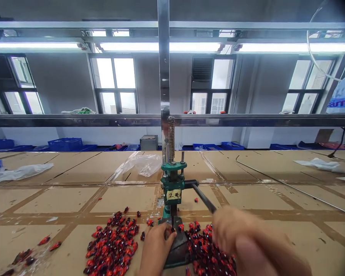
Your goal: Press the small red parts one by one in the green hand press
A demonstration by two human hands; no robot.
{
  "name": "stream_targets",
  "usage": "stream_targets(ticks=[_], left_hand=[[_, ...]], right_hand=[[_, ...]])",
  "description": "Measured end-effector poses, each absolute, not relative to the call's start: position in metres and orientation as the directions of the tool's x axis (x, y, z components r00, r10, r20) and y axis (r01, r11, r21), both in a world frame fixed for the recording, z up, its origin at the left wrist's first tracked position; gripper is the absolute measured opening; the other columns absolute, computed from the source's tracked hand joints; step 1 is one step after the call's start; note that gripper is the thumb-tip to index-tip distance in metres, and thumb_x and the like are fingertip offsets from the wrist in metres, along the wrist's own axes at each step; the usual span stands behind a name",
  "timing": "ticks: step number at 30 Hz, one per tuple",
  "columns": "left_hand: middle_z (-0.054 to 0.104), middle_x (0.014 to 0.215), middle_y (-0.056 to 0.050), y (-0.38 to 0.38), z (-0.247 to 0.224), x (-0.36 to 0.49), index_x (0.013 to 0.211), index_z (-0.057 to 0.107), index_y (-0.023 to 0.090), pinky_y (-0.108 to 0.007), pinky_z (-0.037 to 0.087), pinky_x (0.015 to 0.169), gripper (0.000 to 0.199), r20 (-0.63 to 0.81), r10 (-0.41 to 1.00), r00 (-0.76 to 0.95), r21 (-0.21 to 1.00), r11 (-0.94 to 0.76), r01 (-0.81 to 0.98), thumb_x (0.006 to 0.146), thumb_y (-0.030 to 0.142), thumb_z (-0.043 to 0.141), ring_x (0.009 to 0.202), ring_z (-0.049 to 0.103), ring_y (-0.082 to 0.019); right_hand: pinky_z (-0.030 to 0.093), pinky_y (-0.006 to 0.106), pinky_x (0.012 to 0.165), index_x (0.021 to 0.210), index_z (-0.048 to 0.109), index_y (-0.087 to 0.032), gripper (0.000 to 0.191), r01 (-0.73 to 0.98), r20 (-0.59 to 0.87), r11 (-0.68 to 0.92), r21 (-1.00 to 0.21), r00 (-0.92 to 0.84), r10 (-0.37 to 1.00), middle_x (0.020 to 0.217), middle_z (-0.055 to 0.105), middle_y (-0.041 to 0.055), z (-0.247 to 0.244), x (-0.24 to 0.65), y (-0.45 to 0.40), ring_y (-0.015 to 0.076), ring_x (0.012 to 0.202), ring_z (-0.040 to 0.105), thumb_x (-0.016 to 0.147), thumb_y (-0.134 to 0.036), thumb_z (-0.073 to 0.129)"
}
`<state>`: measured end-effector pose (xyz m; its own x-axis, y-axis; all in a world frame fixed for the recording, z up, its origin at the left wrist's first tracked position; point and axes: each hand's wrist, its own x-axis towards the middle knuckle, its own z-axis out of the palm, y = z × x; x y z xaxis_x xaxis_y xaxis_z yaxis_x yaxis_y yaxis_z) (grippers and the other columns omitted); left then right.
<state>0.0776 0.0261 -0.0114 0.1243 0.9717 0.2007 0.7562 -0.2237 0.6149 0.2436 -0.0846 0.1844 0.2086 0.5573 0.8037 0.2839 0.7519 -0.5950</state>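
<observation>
A green hand press [173,180] with a spring on top and a "2 #" label stands at the centre. My left hand [158,243] is at its base, thumb and fingers pinched on a small red and black part [173,230] beneath the ram. My right hand [235,230], smeared by motion, is wrapped round the end of the press's lever [204,197]. Left of the press lies a pile of small red and black parts [112,245]. A second pile [208,251] lies to its right, partly under my right hand.
Loose red parts [44,240] lie at the left on the cardboard-covered table [126,199]. Behind the press is a clear plastic bag [146,163]. A long thin rod [293,186] crosses the right side. Blue bins [65,144] line the back, below a metal rail [74,122].
</observation>
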Motion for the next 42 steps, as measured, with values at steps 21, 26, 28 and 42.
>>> stream_targets(ticks=[21, 26, 28, 42], left_hand=[[0.076, 0.093, -0.002, 0.061, 0.003, -0.043, 0.090, 0.079, 0.029, -0.031, 0.040, 0.092, 0.025, 0.102, 0.827, 0.553, 0.344, -0.551, 0.761, 0.085, 0.016, 0.058, 0.097, 0.066, -0.022], [0.077, 0.102, -0.007, 0.050, -0.024, -0.006, 0.108, 0.078, 0.022, -0.031, 0.052, 0.086, 0.032, 0.214, 0.944, 0.251, 0.799, -0.317, 0.511, 0.088, 0.040, 0.061, 0.093, 0.069, -0.022], [0.077, 0.100, -0.009, 0.044, -0.038, 0.016, 0.110, 0.077, 0.017, -0.030, 0.056, 0.079, 0.041, 0.167, 0.974, 0.152, 0.909, -0.212, 0.359, 0.085, 0.047, 0.063, 0.087, 0.071, -0.022], [0.078, 0.089, -0.005, 0.038, -0.058, 0.061, 0.088, 0.082, 0.023, -0.028, 0.057, 0.076, 0.026, 0.266, 0.959, 0.103, 0.885, -0.285, 0.368, 0.080, 0.044, 0.068, 0.082, 0.072, -0.021]], right_hand=[[0.028, 0.029, 0.051, 0.055, 0.046, -0.018, 0.041, 0.334, 0.868, 0.808, -0.485, 0.295, 0.399, 0.053, 0.039, -0.0028, 0.276, 0.249, 0.026, 0.0092, 0.051, 0.037, 0.094, -0.030, 0.053], [0.028, 0.029, 0.051, 0.056, 0.047, -0.018, 0.041, 0.325, 0.862, 0.807, -0.493, 0.307, 0.404, 0.052, 0.039, -0.0031, 0.275, 0.249, 0.025, 0.0090, 0.051, 0.038, 0.094, -0.030, 0.052], [0.027, 0.029, 0.050, 0.055, 0.047, -0.018, 0.041, 0.315, 0.862, 0.812, -0.491, 0.312, 0.401, 0.052, 0.038, -0.0033, 0.275, 0.248, 0.025, 0.0088, 0.050, 0.037, 0.094, -0.029, 0.052], [0.028, 0.028, 0.047, 0.056, 0.046, -0.018, 0.040, 0.274, 0.857, 0.829, -0.488, 0.332, 0.395, 0.052, 0.037, -0.0029, 0.273, 0.247, 0.029, 0.0080, 0.049, 0.037, 0.093, -0.030, 0.054]])
